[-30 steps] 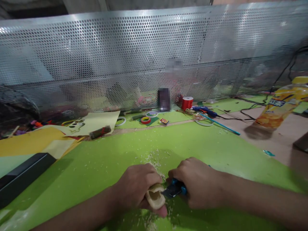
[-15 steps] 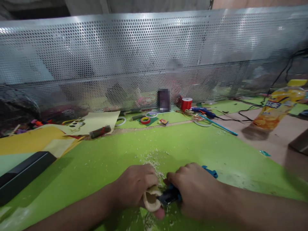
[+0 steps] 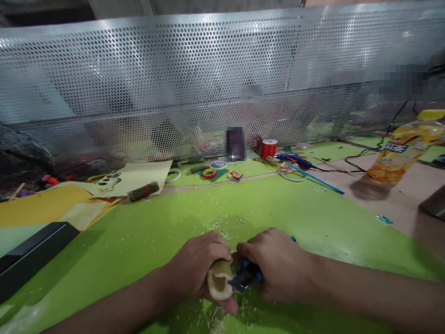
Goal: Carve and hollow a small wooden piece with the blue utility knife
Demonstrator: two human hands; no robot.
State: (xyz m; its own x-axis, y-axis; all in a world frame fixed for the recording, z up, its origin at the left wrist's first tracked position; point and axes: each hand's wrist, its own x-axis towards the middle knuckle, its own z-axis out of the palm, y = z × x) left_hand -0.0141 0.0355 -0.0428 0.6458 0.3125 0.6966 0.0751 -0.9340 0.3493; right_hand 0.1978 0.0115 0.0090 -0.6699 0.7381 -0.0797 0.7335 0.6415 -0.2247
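My left hand is closed round a short hollow piece of pale bamboo, its open end turned toward me. My right hand grips a blue-handled knife whose dark blade rests against the bamboo's rim. Both hands meet low in the middle of the view, over a green mat. Pale shavings lie scattered on the mat around and beyond the hands.
A perforated metal screen closes off the back. Before it lie tape rolls, a red spool, a blue glue gun and a blue stick. An orange drink bottle stands right; yellow paper and a black box lie left.
The hands shifted slightly as the knife worked on the bamboo's rim; the blue handle end, exposed half a second ago, is now mostly covered by my right hand.
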